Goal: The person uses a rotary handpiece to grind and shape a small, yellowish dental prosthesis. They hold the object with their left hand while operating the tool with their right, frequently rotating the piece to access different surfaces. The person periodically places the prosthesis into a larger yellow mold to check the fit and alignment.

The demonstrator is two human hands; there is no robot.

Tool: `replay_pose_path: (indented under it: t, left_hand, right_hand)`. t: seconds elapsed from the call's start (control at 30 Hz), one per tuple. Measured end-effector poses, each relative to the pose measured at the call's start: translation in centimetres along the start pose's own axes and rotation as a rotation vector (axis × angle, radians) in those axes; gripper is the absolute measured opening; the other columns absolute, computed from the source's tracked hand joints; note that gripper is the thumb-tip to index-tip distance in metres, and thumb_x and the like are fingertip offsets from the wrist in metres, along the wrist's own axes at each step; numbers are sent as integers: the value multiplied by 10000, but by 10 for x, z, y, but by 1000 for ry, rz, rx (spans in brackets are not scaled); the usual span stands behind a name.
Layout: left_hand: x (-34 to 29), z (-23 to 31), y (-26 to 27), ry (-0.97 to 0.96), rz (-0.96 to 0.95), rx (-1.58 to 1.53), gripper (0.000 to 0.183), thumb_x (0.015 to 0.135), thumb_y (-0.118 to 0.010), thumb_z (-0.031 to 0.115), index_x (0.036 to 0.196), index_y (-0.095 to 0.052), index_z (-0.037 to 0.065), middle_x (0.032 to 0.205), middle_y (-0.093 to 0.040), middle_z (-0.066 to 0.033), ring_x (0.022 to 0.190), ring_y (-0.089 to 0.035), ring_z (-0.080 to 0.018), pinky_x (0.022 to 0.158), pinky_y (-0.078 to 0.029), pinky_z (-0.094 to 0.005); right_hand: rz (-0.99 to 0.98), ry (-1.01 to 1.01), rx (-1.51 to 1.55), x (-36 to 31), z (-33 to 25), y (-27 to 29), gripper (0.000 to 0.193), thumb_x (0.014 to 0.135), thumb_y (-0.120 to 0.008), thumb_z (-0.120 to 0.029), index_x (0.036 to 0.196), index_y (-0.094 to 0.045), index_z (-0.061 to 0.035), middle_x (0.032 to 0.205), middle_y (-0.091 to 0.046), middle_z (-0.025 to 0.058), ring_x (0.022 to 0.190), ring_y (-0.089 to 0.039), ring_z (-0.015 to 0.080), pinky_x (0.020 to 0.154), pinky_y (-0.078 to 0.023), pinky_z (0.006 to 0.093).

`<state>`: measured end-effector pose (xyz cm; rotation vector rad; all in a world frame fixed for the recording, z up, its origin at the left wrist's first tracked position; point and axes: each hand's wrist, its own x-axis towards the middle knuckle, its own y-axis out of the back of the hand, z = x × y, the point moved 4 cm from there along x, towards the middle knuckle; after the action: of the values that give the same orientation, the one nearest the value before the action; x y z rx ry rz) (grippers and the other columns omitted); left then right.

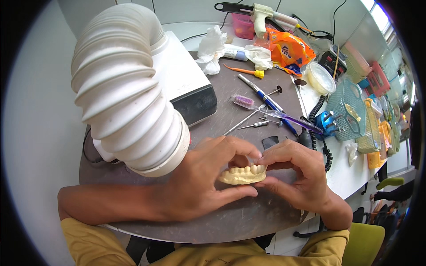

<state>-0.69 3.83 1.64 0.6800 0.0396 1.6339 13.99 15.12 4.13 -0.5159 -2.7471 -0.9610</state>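
Note:
A cream-yellow dental model (242, 175) with a row of teeth along its top is held up over the grey work mat, between my two hands. My left hand (206, 175) grips its left end, thumb below and fingers curled over behind it. On the other end, my right hand (295, 173) pinches the model with the thumb at its lower edge and the fingers at the teeth. Parts of the model's ends are hidden by my fingers. Beyond my hands lie a purple toothbrush (277, 114), a blue pen-like tool (270, 104) and a small metal bur (255, 125).
A white ribbed hose (120, 84) hangs at the left beside a white box (182, 66). At the back are crumpled tissues (211, 48), an orange packet (290, 48) and a glue gun (262, 17). Rightward stand a blue bur holder (327, 124) and a teal basket (347, 108).

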Motion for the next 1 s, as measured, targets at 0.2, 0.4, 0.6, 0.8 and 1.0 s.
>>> replay_pose_path:
  t: [0.2, 0.4, 0.6, 0.8, 1.0]
  left_hand:
    - [2, -4, 6, 125, 5, -211, 426, 752, -811, -3, 1136, -626, 7, 1082, -647, -95, 989, -604, -137, 893, -454, -271]
    - [2, -6, 6, 82, 9, -237, 409, 747, -811, -10, 1123, -651, 13, 1061, -665, -96, 957, -594, -152, 870, -450, -279]
    - [0, -6, 5, 101, -8, -268, 405, 742, -809, -20, 1115, -655, 15, 1056, -652, -93, 960, -589, -152, 872, -448, -279]
    - [0, -3, 3, 107, -15, -333, 394, 752, -800, -20, 1117, -656, 18, 1062, -632, -90, 965, -583, -150, 882, -444, -281]
    - [-1, -2, 2, 105, -35, -370, 358, 782, -778, 1, 1118, -654, 17, 1056, -613, -93, 978, -569, -147, 885, -439, -282]
  right_hand:
    - [85, 3, 58, -2, 7, 5, 331, 770, -768, 15, 1067, -622, 42, 1013, -655, 150, 925, -697, 227, 799, -593, 319]
    - [116, -49, 162, -5, 7, 2, 315, 785, -769, -1, 1057, -614, 36, 1035, -651, 157, 978, -682, 230, 819, -589, 324]
    - [23, 112, -26, -2, 3, 7, 306, 784, -795, -47, 1019, -609, 10, 1004, -657, 179, 985, -686, 267, 814, -579, 351]
    - [123, 172, -65, -2, 0, 6, 316, 736, -778, -1, 1022, -649, -36, 986, -674, 144, 911, -690, 279, 755, -558, 352]
    - [122, 161, -35, -1, -3, 4, 293, 738, -782, -10, 987, -628, -11, 977, -662, 146, 924, -681, 279, 784, -548, 349]
